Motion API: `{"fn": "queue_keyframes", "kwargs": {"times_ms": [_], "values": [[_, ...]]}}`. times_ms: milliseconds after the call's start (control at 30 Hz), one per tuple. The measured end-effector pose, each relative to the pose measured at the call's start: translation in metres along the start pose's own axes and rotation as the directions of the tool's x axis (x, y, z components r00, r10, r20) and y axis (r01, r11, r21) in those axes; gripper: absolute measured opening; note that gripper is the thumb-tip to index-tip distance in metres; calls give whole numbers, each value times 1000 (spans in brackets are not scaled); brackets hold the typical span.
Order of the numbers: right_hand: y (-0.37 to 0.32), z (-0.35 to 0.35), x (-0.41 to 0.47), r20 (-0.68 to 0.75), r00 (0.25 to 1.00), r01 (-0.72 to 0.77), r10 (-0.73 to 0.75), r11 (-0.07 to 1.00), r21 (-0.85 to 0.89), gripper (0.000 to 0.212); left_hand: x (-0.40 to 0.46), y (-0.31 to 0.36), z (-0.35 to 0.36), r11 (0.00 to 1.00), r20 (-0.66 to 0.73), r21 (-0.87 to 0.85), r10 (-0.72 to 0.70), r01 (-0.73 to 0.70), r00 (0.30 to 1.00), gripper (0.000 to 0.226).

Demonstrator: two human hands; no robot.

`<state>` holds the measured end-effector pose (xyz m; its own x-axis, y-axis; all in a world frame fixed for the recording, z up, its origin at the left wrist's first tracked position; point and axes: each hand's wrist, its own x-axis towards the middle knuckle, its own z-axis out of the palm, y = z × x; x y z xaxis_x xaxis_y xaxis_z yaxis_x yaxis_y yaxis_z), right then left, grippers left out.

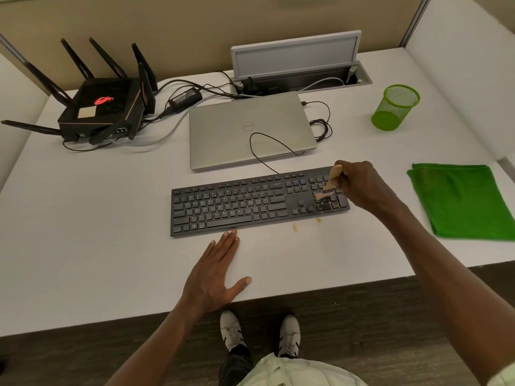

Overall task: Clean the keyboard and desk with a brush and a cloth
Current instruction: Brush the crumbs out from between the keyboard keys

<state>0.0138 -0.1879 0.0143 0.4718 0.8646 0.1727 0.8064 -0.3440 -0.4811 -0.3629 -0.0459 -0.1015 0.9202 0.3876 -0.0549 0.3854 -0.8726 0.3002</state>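
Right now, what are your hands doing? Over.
Right hand brushing keyboard with brush. Left hand flat on desk. Cloth waiting. Crumbs nearby.

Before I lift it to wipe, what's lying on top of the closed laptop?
A thin black cable loops across the laptop lid toward the keyboard. Anything beneath the laptop is hidden.

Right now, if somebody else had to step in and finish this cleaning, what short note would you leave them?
Right hand grips the brush, bristles on the number pad of the keyboard.
Left hand lies flat on the desk, fingertips at the keyboard's front edge.
Green cloth lies folded to the right, untouched.
Done: brushing has started at the right end.
Left: the other keys, then wipe the crumbs in front of the keyboard with the cloth.
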Motion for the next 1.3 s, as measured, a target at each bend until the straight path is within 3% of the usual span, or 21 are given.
{"fn": "queue_keyframes", "kwargs": {"times_ms": [133, 200, 367, 500, 700, 900, 1067, 1233, 1300], "values": [[5, -12, 0, -41, 999, -10, 6, 994, -111, 18, 0, 0, 0, 1000, -1, -3, -1, 1, 1000, 93], [-4, -13, 3, -89, 996, -19, 12, 996, -88, 17, 0, -1, 0, 1000, 0, -4, 4, -4, 1000, 93], [-16, 3, 17, -241, 946, -210, 218, 976, 57, 13, 1, 0, 0, 1000, 5, -3, -3, 3, 1000, 93], [-17, 19, 25, -248, 907, -326, 340, 941, 96, 16, 0, -1, 0, 1000, 6, -4, -2, 2, 1000, 93], [-22, 14, 12, -152, 915, -381, 373, 924, -28, 16, 1, -1, 0, 1000, 3, -2, -2, 2, 1000, 94], [-29, 16, 19, -231, 895, -367, 382, 924, 106, 17, 0, 0, 0, 1000, 5, -8, -1, 1, 1000, 94], [-30, 17, 6, -144, 920, -374, 366, 927, -35, 13, 0, 1, -2, 1000, -3, -15, -1, 1, 1000, 93], [-23, 8, 12, -284, 877, -373, 388, 922, 107, 20, 0, 1, -1, 1000, -2, -9, 1, -1, 1000, 93], [-21, 9, 18, -279, 874, -373, 397, 918, 134, 20, 0, 0, -1, 1000, -4, -9, -1, 1, 1000, 93]]}}
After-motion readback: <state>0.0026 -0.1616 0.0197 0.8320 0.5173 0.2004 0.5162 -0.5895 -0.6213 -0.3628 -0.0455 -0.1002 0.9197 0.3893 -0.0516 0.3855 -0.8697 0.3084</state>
